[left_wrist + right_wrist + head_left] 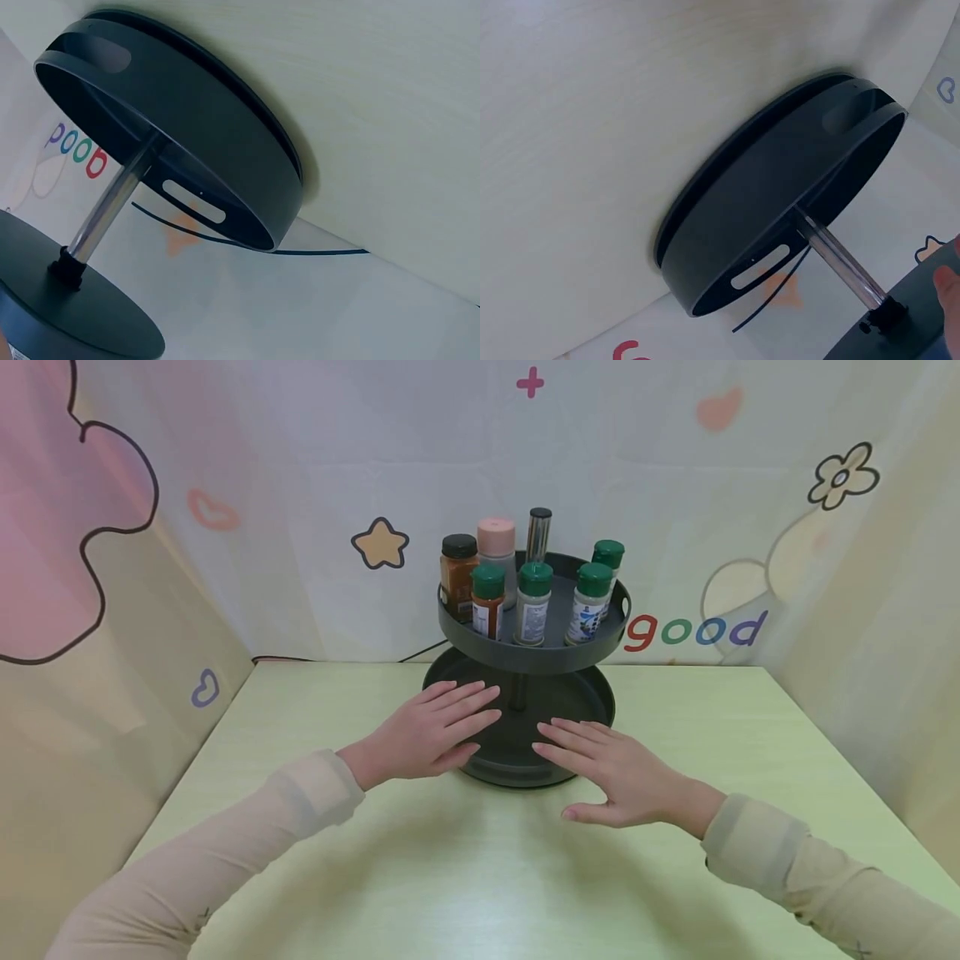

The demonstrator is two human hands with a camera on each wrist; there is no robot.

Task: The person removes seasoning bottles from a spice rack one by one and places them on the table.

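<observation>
A black two-tier round rack (525, 658) stands near the back of the table. On its upper tier are several green-lidded spice jars (533, 614), a black-lidded jar (458, 577) with brown contents and a pink-lidded bottle (497, 547). A silver cylinder (537, 537) with a black top rises behind them. My left hand (427, 731) is held palm down before the lower tier's left side, fingers extended. To the front right of that tier, my right hand (611, 772) has its fingers straight and thumb spread. Neither hand holds anything. Both wrist views show the lower tier (187, 112) and the silver post (844, 262).
The pale table (480, 877) extends in front of the rack and to both sides. Behind it hangs a printed curtain (315, 510), with fabric also at the left and right. A dark cord (423, 650) runs along the back by the rack.
</observation>
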